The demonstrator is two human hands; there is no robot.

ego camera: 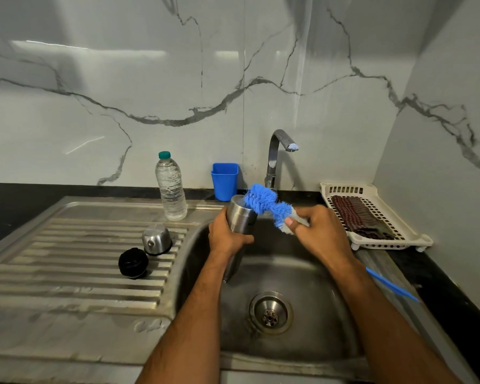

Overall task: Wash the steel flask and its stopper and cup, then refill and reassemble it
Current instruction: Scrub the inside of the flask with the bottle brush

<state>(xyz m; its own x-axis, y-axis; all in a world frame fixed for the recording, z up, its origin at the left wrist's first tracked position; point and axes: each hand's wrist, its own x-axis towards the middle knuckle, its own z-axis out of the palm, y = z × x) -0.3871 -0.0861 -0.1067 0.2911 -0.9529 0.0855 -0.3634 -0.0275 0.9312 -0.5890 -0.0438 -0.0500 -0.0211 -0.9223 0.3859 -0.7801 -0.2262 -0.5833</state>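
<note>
Over the sink basin (302,275), two bare hands work on a steel flask (241,217). The left hand (227,236) grips the flask around its upper body, fingers and thumb curled round the metal, and holds it tilted, mouth up and toward the far side, with the lower end hidden behind the forearm. The right hand (320,234) pinches and grips a blue bottle brush (266,202) at the base of its bristle head; the bristles lie across the flask's mouth, touching the rim. The brush's thin blue handle (391,285) emerges beyond the right forearm and slants over the sink's right edge.

On the ribbed draining board (75,261), left of the basin, stand two loose parts: a steel cup (156,239), set upside down, and just in front of it a black stopper (133,263). The two are near each other; whether they touch cannot be told.

At the back of the board stands a clear plastic water bottle (171,187) with a green cap, upright. To its right, against the marble wall, is a blue plastic cup (224,180). A steel tap (277,153) rises behind the basin, its spout turned to the right; no water shows at the spout. On the dark counter to the right rests a white slotted tray (383,245) holding a folded checked cloth (358,217).
</note>
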